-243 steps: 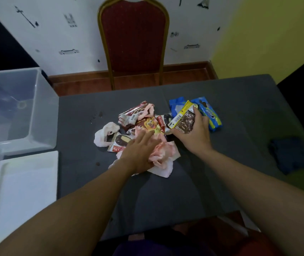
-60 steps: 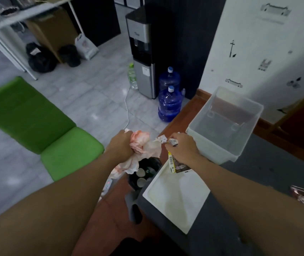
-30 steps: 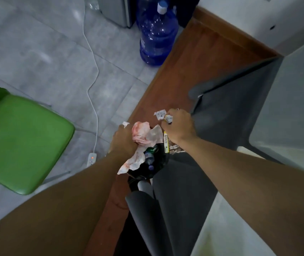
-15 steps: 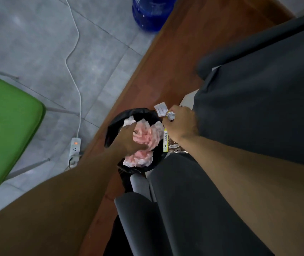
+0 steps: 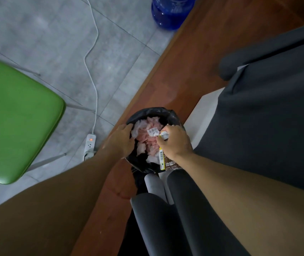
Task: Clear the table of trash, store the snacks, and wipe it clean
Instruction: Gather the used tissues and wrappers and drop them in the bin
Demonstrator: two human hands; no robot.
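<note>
I look straight down into a small trash bin lined with a black bag (image 5: 148, 110), standing on the floor by the table's corner. Crumpled pink and white tissues (image 5: 148, 131) lie inside it. My left hand (image 5: 120, 143) is at the bin's left rim, its relaxed fingers against the tissues. My right hand (image 5: 175, 143) hovers over the bin's right side and grips a brown and yellow snack wrapper (image 5: 166, 163) that hangs below the fist, along with small crumpled white and silver scraps (image 5: 155, 132) sticking out at the top.
The grey tablecloth (image 5: 269, 130) drapes in folds on the right and below the bin. A green chair (image 5: 14, 117) stands at the left. A white power strip (image 5: 90, 144) with its cable lies on the tiled floor. A blue water bottle (image 5: 169, 12) stands at the top.
The tissues have dropped from my left hand's grip into the bin, and that hand has shifted to the left rim. My right hand still holds the wrappers, now lower over the bin.
</note>
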